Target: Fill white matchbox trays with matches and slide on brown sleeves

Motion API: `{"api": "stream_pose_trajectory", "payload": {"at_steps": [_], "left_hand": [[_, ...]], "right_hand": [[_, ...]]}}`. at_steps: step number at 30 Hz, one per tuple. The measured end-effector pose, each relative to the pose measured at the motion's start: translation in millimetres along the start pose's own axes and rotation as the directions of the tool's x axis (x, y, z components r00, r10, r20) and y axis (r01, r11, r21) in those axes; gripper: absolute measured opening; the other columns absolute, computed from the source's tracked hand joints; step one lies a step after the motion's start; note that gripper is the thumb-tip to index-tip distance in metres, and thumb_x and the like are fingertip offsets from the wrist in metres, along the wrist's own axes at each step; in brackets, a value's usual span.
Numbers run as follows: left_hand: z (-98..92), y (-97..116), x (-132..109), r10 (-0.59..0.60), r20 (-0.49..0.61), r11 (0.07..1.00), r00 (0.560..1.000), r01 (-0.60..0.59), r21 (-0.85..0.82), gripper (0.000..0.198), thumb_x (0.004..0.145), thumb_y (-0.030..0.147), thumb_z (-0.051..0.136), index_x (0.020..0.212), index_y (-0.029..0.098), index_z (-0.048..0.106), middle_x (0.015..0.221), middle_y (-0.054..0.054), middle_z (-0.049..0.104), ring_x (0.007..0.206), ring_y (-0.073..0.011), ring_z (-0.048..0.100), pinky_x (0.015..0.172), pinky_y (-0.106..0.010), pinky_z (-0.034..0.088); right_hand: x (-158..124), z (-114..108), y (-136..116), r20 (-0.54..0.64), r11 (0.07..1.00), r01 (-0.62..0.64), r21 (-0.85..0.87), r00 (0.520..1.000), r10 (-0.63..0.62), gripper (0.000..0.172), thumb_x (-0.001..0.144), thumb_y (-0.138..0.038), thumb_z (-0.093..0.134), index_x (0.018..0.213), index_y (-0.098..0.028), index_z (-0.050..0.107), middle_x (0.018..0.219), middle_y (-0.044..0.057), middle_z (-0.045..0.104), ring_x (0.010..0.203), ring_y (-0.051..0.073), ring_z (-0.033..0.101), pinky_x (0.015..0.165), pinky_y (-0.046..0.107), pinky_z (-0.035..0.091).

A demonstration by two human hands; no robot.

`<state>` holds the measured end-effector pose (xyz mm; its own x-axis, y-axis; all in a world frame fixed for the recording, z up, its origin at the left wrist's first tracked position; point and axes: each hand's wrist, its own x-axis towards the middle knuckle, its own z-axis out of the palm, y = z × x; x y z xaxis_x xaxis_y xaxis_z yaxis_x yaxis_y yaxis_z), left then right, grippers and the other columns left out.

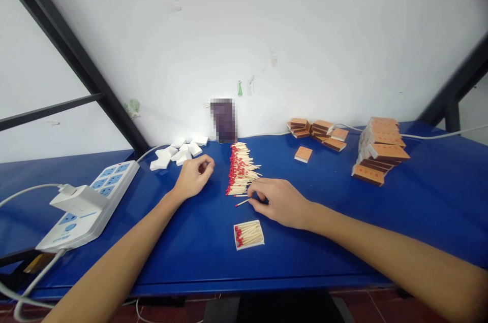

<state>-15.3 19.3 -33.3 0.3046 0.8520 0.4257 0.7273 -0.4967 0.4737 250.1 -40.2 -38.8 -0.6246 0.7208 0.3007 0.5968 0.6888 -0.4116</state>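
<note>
A long pile of red-tipped matches lies on the blue table, heads toward the left. At its near end my right hand pinches a single match between thumb and finger. My left hand rests left of the pile with its fingers curled together; what they hold, if anything, is hidden. Nearer the front edge sits a white matchbox tray with several matches in it. White empty trays are heaped behind my left hand. One orange matchbox cover lies alone behind my right hand.
Orange matchboxes lie in a loose heap near the wall, with a taller stack at the right. A white power strip with a plugged-in charger and cables stands at the left. A pixelated dark object is by the wall.
</note>
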Motion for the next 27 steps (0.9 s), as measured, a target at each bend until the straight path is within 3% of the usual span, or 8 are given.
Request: {"api": "stream_pose_trajectory", "payload": {"at_steps": [3, 7, 10, 21, 27], "left_hand": [[-1.7, 9, -9, 0.053, 0.082, 0.999, 0.995, -0.053, 0.000, 0.017, 0.087, 0.025, 0.048, 0.075, 0.016, 0.057, 0.056, 0.005, 0.047, 0.051, -0.0088, 0.041, 0.055, -0.021, 0.034], [-4.8, 33, -19, 0.161, 0.243, 0.985, 0.957, -0.171, 0.020, 0.013, 0.086, 0.022, 0.050, 0.078, 0.016, 0.059, 0.057, 0.006, 0.046, 0.051, -0.0087, 0.041, 0.055, -0.021, 0.032], [-5.3, 44, -22, 0.180, 0.302, 0.979, 0.936, -0.200, 0.037, 0.008, 0.084, 0.021, 0.052, 0.080, 0.017, 0.058, 0.057, 0.006, 0.044, 0.051, -0.0090, 0.040, 0.055, -0.021, 0.033], [-19.2, 37, -23, 0.101, 0.383, 0.989, 0.918, -0.136, 0.064, 0.013, 0.085, 0.023, 0.057, 0.083, 0.017, 0.068, 0.061, 0.003, 0.054, 0.053, -0.0101, 0.045, 0.054, -0.023, 0.033], [-15.9, 37, -24, 0.091, 0.415, 0.988, 0.905, -0.134, 0.074, 0.015, 0.087, 0.027, 0.059, 0.086, 0.018, 0.070, 0.063, 0.002, 0.057, 0.055, -0.0107, 0.046, 0.056, -0.023, 0.033]], "right_hand": [[0, 0, -1, 0.000, 1.000, -0.023, -0.013, 1.000, 0.023, 0.006, 0.089, -0.020, 0.058, 0.091, -0.019, 0.063, 0.075, -0.002, 0.058, 0.066, 0.012, 0.050, 0.062, 0.024, 0.031], [1, -2, -2, 0.010, 0.999, -0.045, -0.021, 0.999, 0.045, 0.007, 0.089, -0.021, 0.058, 0.089, -0.019, 0.064, 0.075, -0.002, 0.058, 0.066, 0.011, 0.050, 0.060, 0.024, 0.030], [0, -2, 0, 0.017, 1.000, -0.020, -0.010, 1.000, 0.020, 0.007, 0.089, -0.019, 0.057, 0.086, -0.019, 0.064, 0.074, -0.003, 0.057, 0.065, 0.011, 0.048, 0.060, 0.024, 0.030], [-1, -1, 2, 0.034, 1.000, -0.003, -0.005, 0.999, 0.003, 0.006, 0.084, -0.014, 0.058, 0.080, -0.018, 0.060, 0.072, -0.003, 0.056, 0.062, 0.010, 0.045, 0.059, 0.023, 0.027], [-1, 0, 2, 0.029, 1.000, 0.004, 0.000, 1.000, -0.004, 0.006, 0.084, -0.015, 0.057, 0.080, -0.018, 0.060, 0.070, -0.004, 0.055, 0.062, 0.010, 0.045, 0.059, 0.024, 0.027]]}}
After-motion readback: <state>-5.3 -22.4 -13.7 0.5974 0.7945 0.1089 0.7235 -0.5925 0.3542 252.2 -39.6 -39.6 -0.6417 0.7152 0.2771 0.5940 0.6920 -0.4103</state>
